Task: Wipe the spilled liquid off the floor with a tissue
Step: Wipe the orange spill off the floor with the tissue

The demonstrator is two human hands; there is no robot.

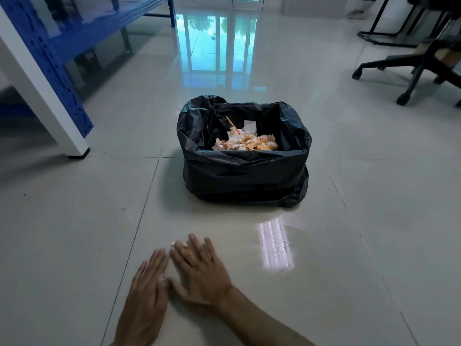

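Both hands lie flat on the tiled floor (pixel 74 233), fingers spread wide and holding nothing. A small whitish scrap, perhaps the tissue (pixel 172 243), peeks out at the tips of the right hand (pixel 199 273); the left hand (pixel 147 295) lies just beside it. A wet sheen (pixel 275 245) glistens right of the fingers. Ahead stands a black-lined bin (pixel 245 171) of stained tissues. Shelving (pixel 50 78) stands far left, a chair base (pixel 409 71) far right; open floor between.

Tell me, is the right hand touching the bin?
Apart. The head view shows the right hand flat on the floor, with bare tile between its fingertips and the bin.
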